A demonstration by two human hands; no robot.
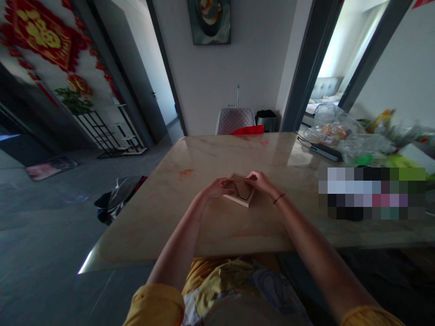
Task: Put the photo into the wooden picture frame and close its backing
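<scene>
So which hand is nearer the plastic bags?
Right hand, on the right of the wooden frame, nearer the bags; the left hand is on its left, farther away.

Probably a home — marble table (204, 156), bed (324, 88)

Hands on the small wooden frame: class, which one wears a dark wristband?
The right hand wears the dark wristband; the left hand has a bare wrist.

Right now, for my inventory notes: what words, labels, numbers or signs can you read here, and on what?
Nothing is readable. The gold shape on the red wall hanging is too blurred, as is any print on the plastic bags. The small wooden square shows none.
</scene>
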